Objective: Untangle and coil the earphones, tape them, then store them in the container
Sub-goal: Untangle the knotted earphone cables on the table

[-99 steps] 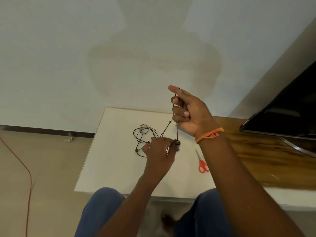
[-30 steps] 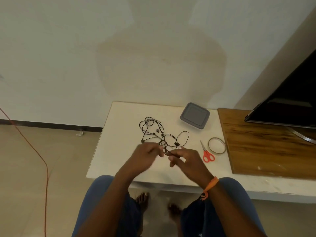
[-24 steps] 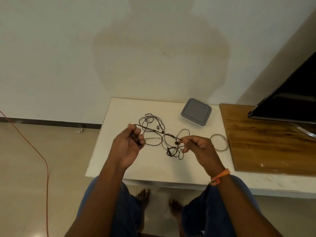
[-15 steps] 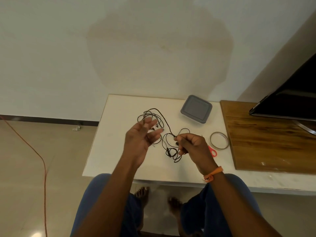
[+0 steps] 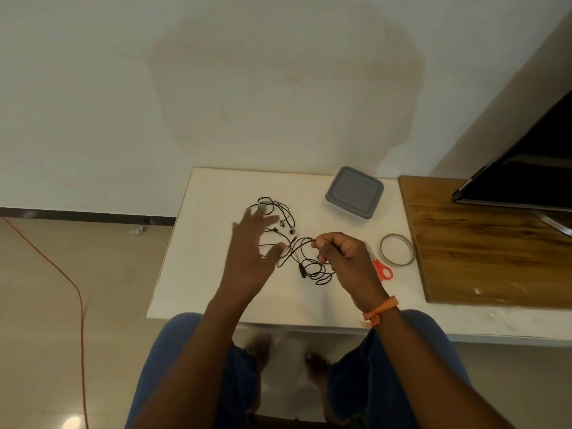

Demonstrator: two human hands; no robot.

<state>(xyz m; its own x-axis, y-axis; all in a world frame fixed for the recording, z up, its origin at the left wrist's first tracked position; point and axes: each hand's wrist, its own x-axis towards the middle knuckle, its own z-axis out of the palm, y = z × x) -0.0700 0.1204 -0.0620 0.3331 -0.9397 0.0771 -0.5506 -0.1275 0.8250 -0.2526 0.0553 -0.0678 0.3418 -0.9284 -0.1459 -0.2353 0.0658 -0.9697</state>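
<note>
Black earphones sprawl tangled, far-left to near-right; right hand pinches cord; left hand spread, blurred.

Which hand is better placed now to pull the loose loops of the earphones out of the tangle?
Probably the left hand: open, beside the loose loops of the earphones. The right hand pinches the cable.

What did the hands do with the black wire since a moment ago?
The left hand let go of the earphones and opened, fingers spread above the tangle. The right hand kept its pinch on a loop of wire and stayed near the scissors. The earphones remain tangled. The grey container, lid on, and the tape roll sit on the white table as before.
</note>
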